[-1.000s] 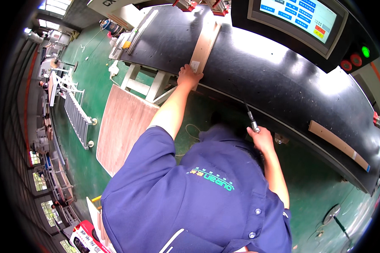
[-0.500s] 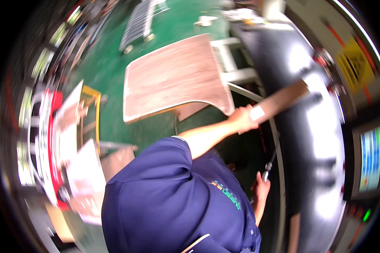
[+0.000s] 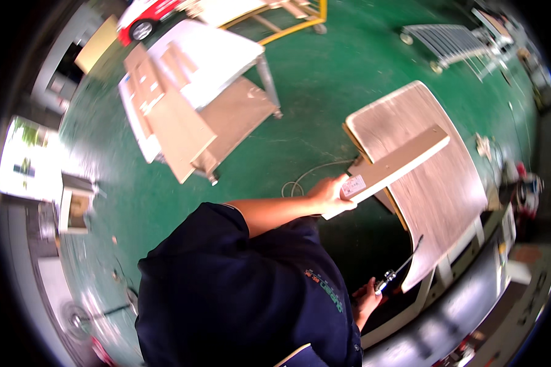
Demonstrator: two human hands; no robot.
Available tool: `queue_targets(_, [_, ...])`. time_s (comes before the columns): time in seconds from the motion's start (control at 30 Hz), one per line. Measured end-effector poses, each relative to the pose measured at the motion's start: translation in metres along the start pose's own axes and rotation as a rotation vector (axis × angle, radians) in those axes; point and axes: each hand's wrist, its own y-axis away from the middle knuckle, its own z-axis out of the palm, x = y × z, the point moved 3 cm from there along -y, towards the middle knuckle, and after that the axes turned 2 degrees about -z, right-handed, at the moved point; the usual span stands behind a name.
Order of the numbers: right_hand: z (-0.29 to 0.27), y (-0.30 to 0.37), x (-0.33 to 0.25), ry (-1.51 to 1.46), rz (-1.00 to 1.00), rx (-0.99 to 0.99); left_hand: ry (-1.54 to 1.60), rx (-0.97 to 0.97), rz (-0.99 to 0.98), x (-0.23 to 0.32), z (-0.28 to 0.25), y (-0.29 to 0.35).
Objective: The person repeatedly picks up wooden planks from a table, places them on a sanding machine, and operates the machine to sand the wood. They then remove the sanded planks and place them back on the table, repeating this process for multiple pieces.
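Observation:
My left hand is closed round the near end of a long, narrow wooden board that bears a small white label. The board is held out in the air, its far part in front of a wood-grain tabletop with a curved edge. Lower and to the right, my right hand grips a metal air blow gun, whose thin nozzle points toward the tabletop's near corner. Part of the right hand's fingers is hidden.
On the left, a wheeled table carries several wooden boards. A yellow-framed cart stands behind it. A grey slatted trolley is at the far right. A hose lies on the green floor. A black conveyor belt runs at lower right.
My view has swung left: the conveyor slid to the lower right and the loaded table came in. The board moved from over the conveyor to over the wood-grain tabletop. Both hands keep their hold.

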Motion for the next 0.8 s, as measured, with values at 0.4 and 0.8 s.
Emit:
queue_targets(0.4, [0.124, -0.108, -0.006, 0.451, -0.333, -0.663, 0.174, 0.711, -0.499, -0.099, -0.098, 0.126])
queue_targets(0.8, [0.21, -0.115, -0.001, 0.539, -0.27, -0.785, 0.067, 1.004, -0.743, -0.209, -0.242, 0.069])
